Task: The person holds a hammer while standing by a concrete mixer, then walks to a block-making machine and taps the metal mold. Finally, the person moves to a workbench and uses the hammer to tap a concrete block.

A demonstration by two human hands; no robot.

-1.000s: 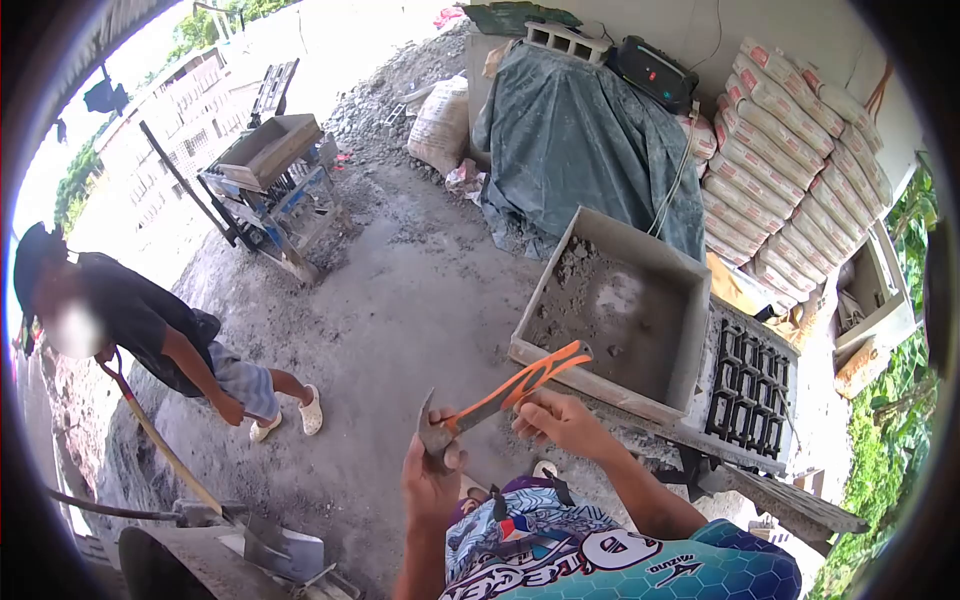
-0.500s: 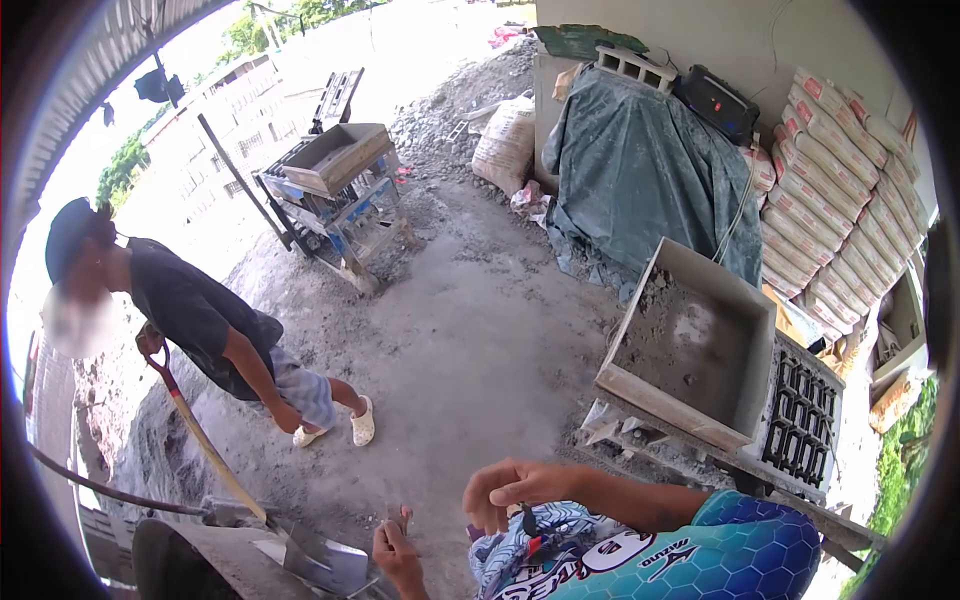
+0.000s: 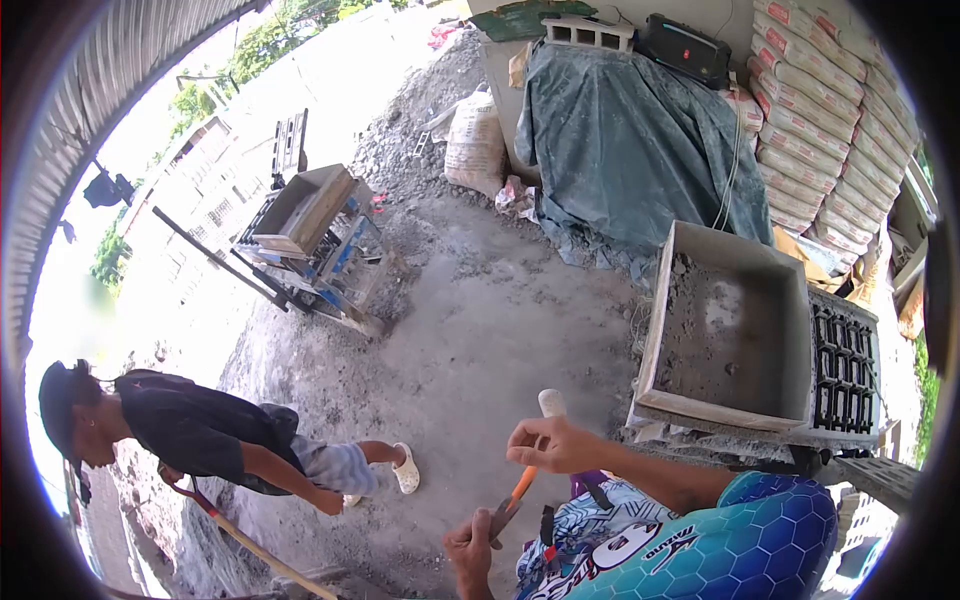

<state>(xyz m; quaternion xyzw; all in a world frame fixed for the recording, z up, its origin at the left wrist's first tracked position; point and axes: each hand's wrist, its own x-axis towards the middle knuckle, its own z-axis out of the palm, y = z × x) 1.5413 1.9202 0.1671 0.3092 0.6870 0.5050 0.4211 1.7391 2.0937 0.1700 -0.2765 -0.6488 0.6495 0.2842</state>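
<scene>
My left hand [image 3: 468, 543] is low in the middle of the view, its thumb and fingers closed on a slim tool with an orange length [image 3: 523, 484] and a dark grey part beside the thumb. The tool slants up so that its orange end is right below my right hand [image 3: 552, 444]. That hand's fingers are curled in towards the thumb; I cannot tell what they pinch. Past its knuckles shows a pale, rounded end of something [image 3: 551, 402]. Under my forearm is my blue patterned shirt [image 3: 740, 540].
At left a person [image 3: 200, 430] bends forward holding a long-handled shovel [image 3: 265, 555]. A mixing box [image 3: 655, 340] and block mould [image 3: 845, 365] stand at right. Behind are a tarp-covered heap [image 3: 620, 140], stacked bags [image 3: 800, 120] and another machine [image 3: 310, 230].
My view has turned. My hands are closer together, higher in the picture, and more of the orange tool shows. The other person appears lower, leaning further over the shovel.
</scene>
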